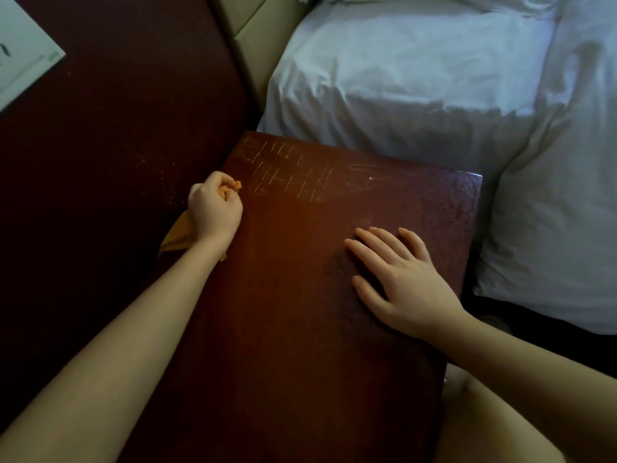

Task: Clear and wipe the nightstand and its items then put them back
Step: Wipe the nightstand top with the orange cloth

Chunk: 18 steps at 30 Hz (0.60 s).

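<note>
grip: left hand (215, 208) is a fist curled round an orange cloth (177, 237); a crumpled bit pokes out between thumb and fingers; the rest trails out below the wrist
right hand (400, 279): palm down, fingers straight and slightly spread; pressed flat on the nightstand (283, 345) top; holds nothing
cloth position: at the top's left edge, in the far half; the loose tail hangs past that edge
hand spacing: right hand sits on the right half near the right edge; well apart from the left
top: dark red-brown, glossy; pale scratches (287, 172) in rows at the far-left corner; one looping mark just right of them; mottled patch along the right side
bed (417, 78): white sheets, rumpled; just beside the nightstand's far and right sides
headboard (263, 38): beige, padded; left of the bed
panel (117, 111): dark red, speckled; left of the nightstand
top-left corner: part of a white board (20, 51); detail too small to read
</note>
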Motion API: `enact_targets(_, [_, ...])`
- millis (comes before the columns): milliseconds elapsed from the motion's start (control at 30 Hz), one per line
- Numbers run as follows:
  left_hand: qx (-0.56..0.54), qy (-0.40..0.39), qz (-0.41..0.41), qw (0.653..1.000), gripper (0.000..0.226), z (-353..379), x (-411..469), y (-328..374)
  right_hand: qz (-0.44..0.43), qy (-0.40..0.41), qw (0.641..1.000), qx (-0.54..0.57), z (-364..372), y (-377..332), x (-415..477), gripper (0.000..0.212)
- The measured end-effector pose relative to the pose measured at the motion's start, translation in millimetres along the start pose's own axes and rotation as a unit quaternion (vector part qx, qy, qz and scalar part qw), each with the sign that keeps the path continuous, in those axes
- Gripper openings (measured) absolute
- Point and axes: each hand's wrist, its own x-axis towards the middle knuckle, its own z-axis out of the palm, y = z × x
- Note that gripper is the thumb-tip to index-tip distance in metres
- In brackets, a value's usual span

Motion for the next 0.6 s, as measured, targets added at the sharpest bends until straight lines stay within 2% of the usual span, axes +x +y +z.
enact_targets(100, [0.002, 0.008, -0.007, 1.0, 0.014, -2, -13, 1, 0.001, -0.002, 1.0, 0.002, 0, 0, 0, 0.062])
enact_targets(233, [0.0, -0.037, 0.098, 0.994, 0.013, -4, -32, 6, -0.002, 0.0, 1.0, 0.002, 0, 1, 0, 0.062])
enact_targets(333, [-0.008, -0.054, 0.127, 0.99, 0.016, -5, -30, 8, -0.002, 0.006, 1.0, 0.006, 0, 0, 0, 0.061])
enact_targets(600, [0.029, 0.012, 0.019, 0.999, 0.016, 7, -15, 7, -0.003, 0.005, 1.0, 0.001, 0, 0, 0, 0.062])
